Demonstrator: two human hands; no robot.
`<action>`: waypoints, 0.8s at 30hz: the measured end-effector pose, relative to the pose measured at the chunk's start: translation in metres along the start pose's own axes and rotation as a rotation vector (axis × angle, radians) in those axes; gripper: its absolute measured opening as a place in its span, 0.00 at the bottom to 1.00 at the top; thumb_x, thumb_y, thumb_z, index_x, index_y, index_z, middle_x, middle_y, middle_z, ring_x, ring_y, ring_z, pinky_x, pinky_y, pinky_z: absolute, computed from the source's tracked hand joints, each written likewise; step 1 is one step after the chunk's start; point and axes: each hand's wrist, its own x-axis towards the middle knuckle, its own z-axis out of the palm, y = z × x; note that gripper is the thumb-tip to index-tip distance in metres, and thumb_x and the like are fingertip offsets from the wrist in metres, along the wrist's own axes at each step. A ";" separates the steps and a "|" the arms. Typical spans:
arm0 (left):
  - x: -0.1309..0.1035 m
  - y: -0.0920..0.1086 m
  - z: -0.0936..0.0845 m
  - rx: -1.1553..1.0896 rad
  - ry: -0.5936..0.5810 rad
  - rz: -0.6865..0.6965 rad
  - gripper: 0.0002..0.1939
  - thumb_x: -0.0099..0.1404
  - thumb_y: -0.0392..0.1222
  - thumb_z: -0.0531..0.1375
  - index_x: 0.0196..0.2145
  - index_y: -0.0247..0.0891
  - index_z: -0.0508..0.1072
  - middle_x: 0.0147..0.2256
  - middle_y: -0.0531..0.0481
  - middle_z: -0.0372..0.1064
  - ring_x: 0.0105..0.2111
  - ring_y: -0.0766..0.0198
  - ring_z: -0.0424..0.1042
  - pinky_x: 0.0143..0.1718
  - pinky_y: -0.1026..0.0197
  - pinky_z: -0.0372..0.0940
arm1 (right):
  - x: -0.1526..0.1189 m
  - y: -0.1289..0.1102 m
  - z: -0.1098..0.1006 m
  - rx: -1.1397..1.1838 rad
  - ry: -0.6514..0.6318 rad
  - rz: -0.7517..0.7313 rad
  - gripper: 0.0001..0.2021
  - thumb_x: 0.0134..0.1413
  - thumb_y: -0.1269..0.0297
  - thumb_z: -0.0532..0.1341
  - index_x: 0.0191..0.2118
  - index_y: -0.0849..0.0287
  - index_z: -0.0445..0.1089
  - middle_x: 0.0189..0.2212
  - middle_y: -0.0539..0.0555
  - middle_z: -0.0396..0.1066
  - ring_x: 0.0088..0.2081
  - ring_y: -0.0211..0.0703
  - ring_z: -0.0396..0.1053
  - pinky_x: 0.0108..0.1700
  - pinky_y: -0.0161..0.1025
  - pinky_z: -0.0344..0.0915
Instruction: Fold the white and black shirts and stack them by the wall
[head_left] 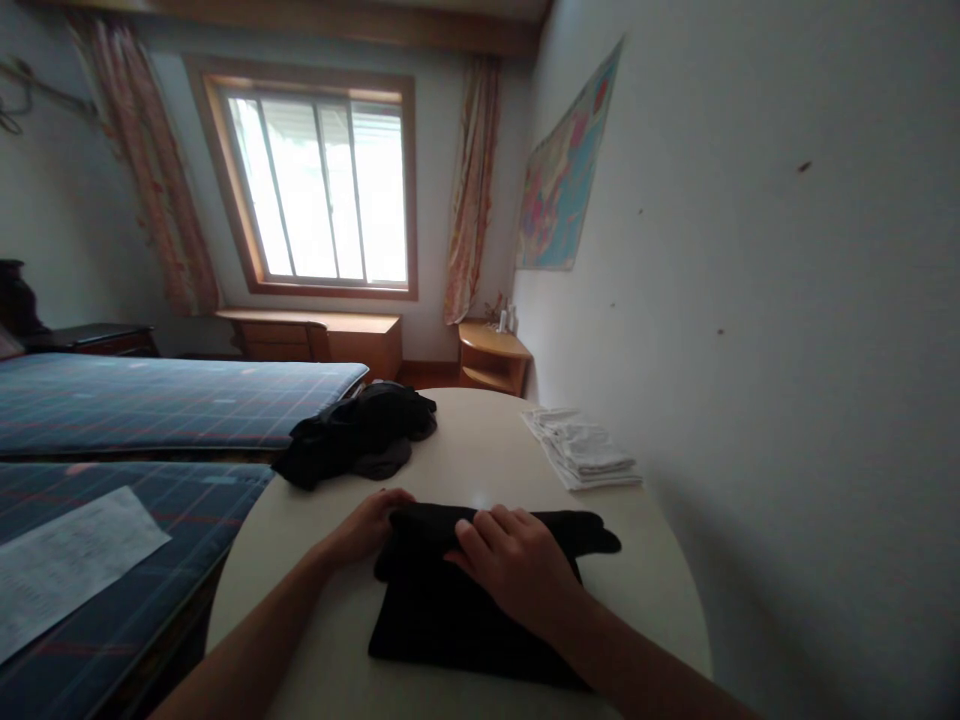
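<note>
A black cloth, apparently a garment, lies partly folded on the round cream table. Its far part is doubled over in a thick roll, with a narrow end sticking out to the right. My left hand is at the far left corner of the cloth, fingers closed on its edge, the fingertips partly hidden. Across the middle of the fold lies my right hand, its fingers curled round the black fabric.
A dark heap of clothes sits at the table's back left. White folded cloths are stacked at the back right, near the wall. Left of the table are beds with a blue plaid mattress and a paper sheet.
</note>
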 end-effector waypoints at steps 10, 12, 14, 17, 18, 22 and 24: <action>0.001 -0.001 0.000 0.077 -0.027 0.055 0.12 0.61 0.42 0.58 0.40 0.38 0.77 0.42 0.47 0.77 0.45 0.57 0.74 0.52 0.56 0.64 | -0.068 -0.065 0.027 0.063 -0.021 -0.005 0.08 0.59 0.67 0.60 0.43 0.60 0.66 0.26 0.49 0.69 0.25 0.42 0.63 0.24 0.42 0.48; 0.000 -0.001 -0.001 0.107 -0.044 0.047 0.15 0.62 0.42 0.57 0.44 0.39 0.77 0.44 0.47 0.77 0.45 0.56 0.74 0.52 0.56 0.65 | -0.074 -0.068 0.034 0.058 0.001 0.000 0.08 0.58 0.69 0.59 0.44 0.60 0.66 0.25 0.50 0.69 0.25 0.43 0.64 0.25 0.42 0.48; -0.001 -0.001 -0.001 0.161 -0.048 0.057 0.17 0.63 0.42 0.57 0.47 0.40 0.77 0.46 0.47 0.77 0.47 0.56 0.74 0.53 0.56 0.64 | -0.079 -0.069 0.037 0.056 0.022 0.008 0.08 0.59 0.69 0.58 0.45 0.58 0.66 0.26 0.50 0.69 0.26 0.43 0.65 0.26 0.42 0.50; -0.001 -0.001 0.000 0.190 -0.063 0.084 0.16 0.64 0.41 0.55 0.45 0.40 0.78 0.45 0.48 0.77 0.46 0.57 0.74 0.52 0.58 0.64 | -0.083 -0.067 0.039 0.085 0.008 -0.020 0.09 0.60 0.67 0.59 0.46 0.58 0.66 0.29 0.51 0.70 0.29 0.44 0.65 0.29 0.42 0.53; 0.001 -0.001 0.001 0.184 -0.062 0.085 0.16 0.65 0.42 0.54 0.45 0.40 0.78 0.44 0.48 0.78 0.45 0.58 0.75 0.50 0.59 0.65 | -0.083 -0.064 0.039 0.097 -0.019 -0.034 0.10 0.60 0.67 0.59 0.47 0.58 0.65 0.31 0.52 0.71 0.30 0.44 0.66 0.30 0.42 0.54; 0.020 -0.001 0.002 0.232 0.054 0.058 0.17 0.67 0.44 0.53 0.46 0.40 0.78 0.41 0.49 0.78 0.41 0.58 0.76 0.45 0.62 0.66 | -0.077 -0.035 0.047 0.104 -0.184 -0.057 0.13 0.61 0.68 0.60 0.51 0.56 0.64 0.35 0.52 0.71 0.35 0.45 0.67 0.35 0.42 0.57; 0.037 -0.003 0.001 0.285 0.136 0.024 0.17 0.66 0.42 0.54 0.48 0.41 0.77 0.40 0.49 0.79 0.38 0.59 0.76 0.43 0.62 0.67 | -0.069 -0.014 0.055 0.088 -0.256 -0.050 0.15 0.61 0.69 0.59 0.53 0.54 0.64 0.38 0.53 0.71 0.38 0.46 0.67 0.38 0.42 0.58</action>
